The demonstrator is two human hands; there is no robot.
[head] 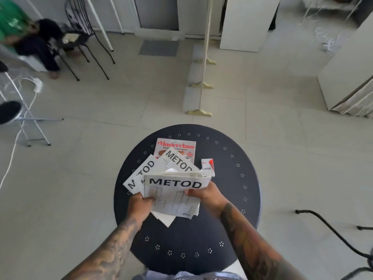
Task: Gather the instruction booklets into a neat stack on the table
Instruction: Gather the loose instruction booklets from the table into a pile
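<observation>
Hands (141,205) and (203,194) pinch fanned METOD booklets (173,190) above the round black table (232,188), left and right closed on opposite edges. Squaring corners before lowering would likely neaten the stack.

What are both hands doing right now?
Left hand: closed on the left edge of the METOD booklets.
Right hand: closed on the right edge of the same booklets.

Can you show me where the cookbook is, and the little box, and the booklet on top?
Masterclass cookbook (176,146): head view, on its red title.
Small YESS box (207,166): head view, on its top face.
Top METOD booklet (175,183): head view, on its printed title.
</observation>
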